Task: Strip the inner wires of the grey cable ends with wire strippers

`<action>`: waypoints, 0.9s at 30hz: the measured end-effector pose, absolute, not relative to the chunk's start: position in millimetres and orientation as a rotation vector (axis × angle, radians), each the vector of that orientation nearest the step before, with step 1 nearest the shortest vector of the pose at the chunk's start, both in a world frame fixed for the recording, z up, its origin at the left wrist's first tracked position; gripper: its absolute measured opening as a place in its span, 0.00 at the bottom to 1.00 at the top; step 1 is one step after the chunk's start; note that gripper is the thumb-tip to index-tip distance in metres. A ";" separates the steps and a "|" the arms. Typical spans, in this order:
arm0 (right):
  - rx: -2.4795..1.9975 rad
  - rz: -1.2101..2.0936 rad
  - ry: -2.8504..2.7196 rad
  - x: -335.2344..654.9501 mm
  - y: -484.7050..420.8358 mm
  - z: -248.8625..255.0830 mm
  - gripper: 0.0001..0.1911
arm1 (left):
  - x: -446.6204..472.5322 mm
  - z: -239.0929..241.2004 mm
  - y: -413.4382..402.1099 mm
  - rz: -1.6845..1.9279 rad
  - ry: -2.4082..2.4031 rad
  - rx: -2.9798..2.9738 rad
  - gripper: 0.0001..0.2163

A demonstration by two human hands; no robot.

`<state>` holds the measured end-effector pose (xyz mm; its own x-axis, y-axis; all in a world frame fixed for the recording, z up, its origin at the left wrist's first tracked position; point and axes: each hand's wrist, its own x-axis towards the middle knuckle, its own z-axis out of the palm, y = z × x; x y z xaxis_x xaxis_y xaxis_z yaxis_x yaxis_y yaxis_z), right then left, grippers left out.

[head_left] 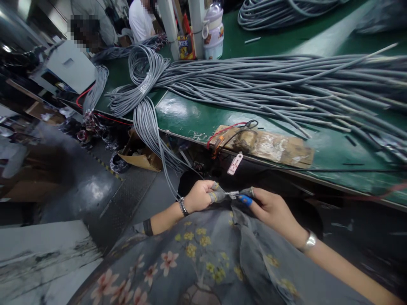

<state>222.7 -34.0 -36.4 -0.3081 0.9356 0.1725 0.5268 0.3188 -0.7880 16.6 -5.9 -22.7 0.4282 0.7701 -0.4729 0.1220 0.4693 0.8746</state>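
Observation:
My left hand [200, 195] is closed in a fist around the end of a grey cable [165, 169] that runs down from the bench. Grey covers sit on its fingertips. My right hand [270, 207] is closed in a pinch on a small blue-handled tool [243, 198], whose metal tip meets the cable end between both hands. The hands are close together over my lap, just below the green bench edge [197, 135]. A floral grey garment covers my lap.
A big bundle of grey cables [286, 84] lies across the green bench. A cardboard piece [273, 146] with red and black wires sits near the edge. A jug [213, 29] stands at the back. Other people sit at the far left. Boxes lie on the floor.

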 end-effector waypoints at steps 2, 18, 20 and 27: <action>-1.328 1.022 -1.781 219.6 -36.1 -43.7 0.18 | 19.0 -22.6 -4.6 0.512 1.046 1.037 0.22; -1.330 0.653 -1.949 221.6 -36.9 -43.6 0.18 | 24.9 -23.6 -5.9 0.416 1.083 1.055 0.23; -1.416 0.828 -1.817 217.0 -38.5 -50.7 0.19 | 26.0 -22.0 -5.9 0.394 1.072 1.054 0.24; -1.230 1.017 -1.889 219.2 -40.6 -47.8 0.25 | 25.3 -27.1 -7.2 0.424 1.085 1.015 0.20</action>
<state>219.2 -40.6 -47.8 -0.3435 0.9329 0.1085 0.4231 0.2569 -0.8689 25.3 -7.2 -27.1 0.4457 0.7239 -0.5266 0.1750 0.5065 0.8443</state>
